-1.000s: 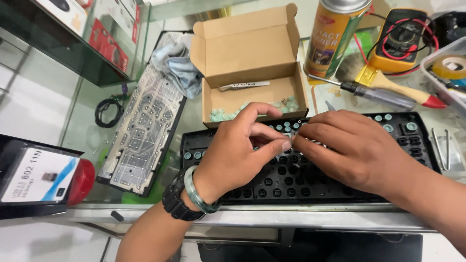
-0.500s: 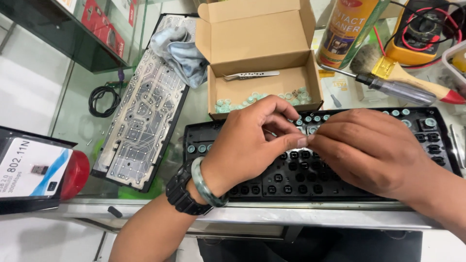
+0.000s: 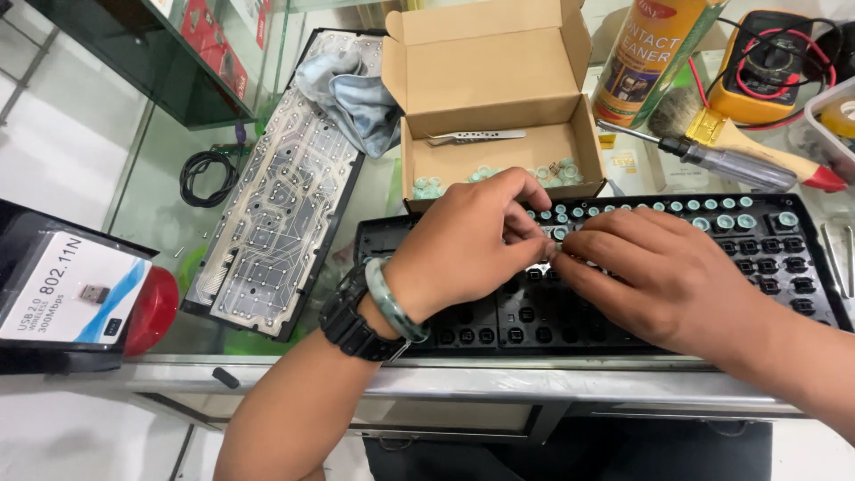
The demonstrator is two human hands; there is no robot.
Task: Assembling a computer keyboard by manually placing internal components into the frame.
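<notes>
A black keyboard frame lies face up on the glass counter, with several pale green rubber domes seated along its top rows. My left hand, with a black watch and a green bangle on the wrist, and my right hand meet fingertip to fingertip over the frame's middle, pinching something small that the fingers hide. Just behind them an open cardboard box holds more loose domes and metal tweezers.
A keyboard membrane sheet with a grey cloth lies to the left, beside a coiled black cable. A spray can, brush, screwdriver and yellow multimeter stand at back right. A small boxed adapter sits front left.
The view has shifted, so everything sits further right and lower in frame. Both hands stay pinched together over the keyboard frame, with only small finger movement.
</notes>
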